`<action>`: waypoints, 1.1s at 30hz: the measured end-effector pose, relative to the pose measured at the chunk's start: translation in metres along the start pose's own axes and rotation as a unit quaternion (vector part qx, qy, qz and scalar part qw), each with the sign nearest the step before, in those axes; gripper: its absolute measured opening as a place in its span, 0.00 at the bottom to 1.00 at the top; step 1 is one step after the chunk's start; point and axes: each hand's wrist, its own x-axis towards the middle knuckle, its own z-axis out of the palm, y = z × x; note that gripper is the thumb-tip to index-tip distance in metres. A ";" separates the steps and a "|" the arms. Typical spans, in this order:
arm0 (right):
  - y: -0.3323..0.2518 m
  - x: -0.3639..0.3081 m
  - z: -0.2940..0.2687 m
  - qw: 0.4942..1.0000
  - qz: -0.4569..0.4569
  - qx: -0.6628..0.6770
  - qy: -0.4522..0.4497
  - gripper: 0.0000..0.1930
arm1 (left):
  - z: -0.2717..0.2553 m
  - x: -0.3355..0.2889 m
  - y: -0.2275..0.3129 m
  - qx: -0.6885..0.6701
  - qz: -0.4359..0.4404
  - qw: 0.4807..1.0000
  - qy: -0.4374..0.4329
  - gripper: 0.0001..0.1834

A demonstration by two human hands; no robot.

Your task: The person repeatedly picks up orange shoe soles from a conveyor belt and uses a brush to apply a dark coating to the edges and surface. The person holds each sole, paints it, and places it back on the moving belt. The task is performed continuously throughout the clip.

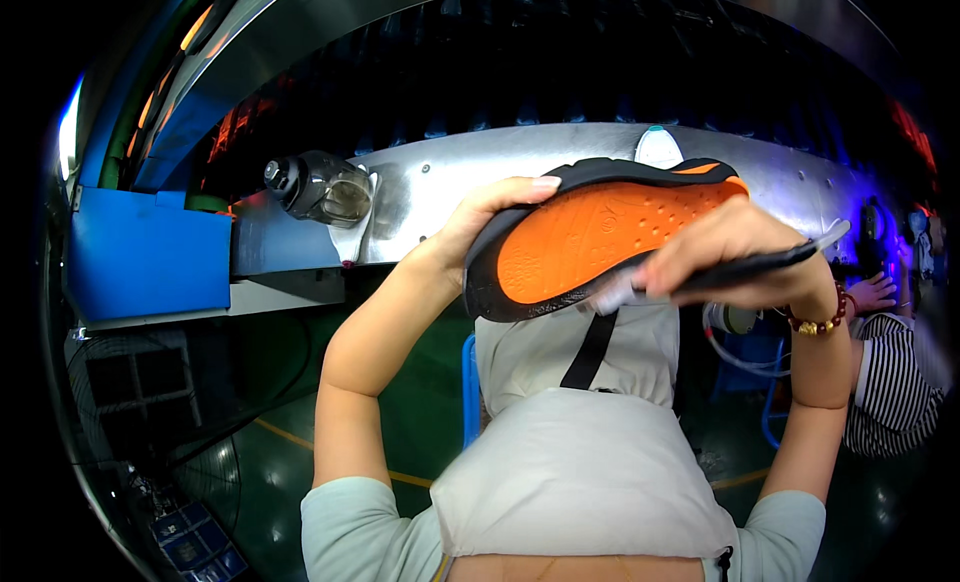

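Observation:
Held up in front of me is a shoe sole point(590, 237), black around the rim with an orange inner face that carries small raised dots. My left hand point(490, 212) grips its left end, thumb over the top rim. In my right hand point(730, 247) is a brush point(740, 270) with a black handle and a clear tube-like end pointing right. Its pale bristles point(615, 295), blurred, are at the sole's lower edge. That edge looks wet near the bristles. Fingers of the right hand are closed round the handle, partly covering the sole's right end.
Beyond the sole runs a metal bench point(420, 182) with a dark translucent bottle point(335, 194) at left and a white shoe-shaped piece point(658, 147) at the back. A blue box-like housing point(150, 252) stands far left. Another person's hand point(872, 294) and striped clothing appear at right.

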 end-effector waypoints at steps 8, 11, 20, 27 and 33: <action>0.001 -0.003 -0.007 0.998 0.014 -0.023 -0.051 0.08 | -0.026 0.002 -0.008 -0.017 0.031 0.999 -0.023 0.21; 0.019 -0.008 -0.008 0.996 0.020 0.041 0.082 0.08 | -0.024 -0.007 -0.009 -0.060 0.054 0.997 0.002 0.22; 0.016 -0.016 -0.007 0.984 0.036 -0.023 0.171 0.10 | -0.047 -0.018 0.000 -0.024 0.090 0.994 0.058 0.22; -0.031 -0.020 0.002 0.989 -0.041 -0.018 0.144 0.11 | -0.048 -0.031 0.015 -0.090 0.169 0.980 -0.044 0.27; 0.025 0.004 0.024 0.939 0.023 0.063 0.337 0.10 | -0.035 0.071 -0.037 -0.246 0.199 0.915 -0.252 0.38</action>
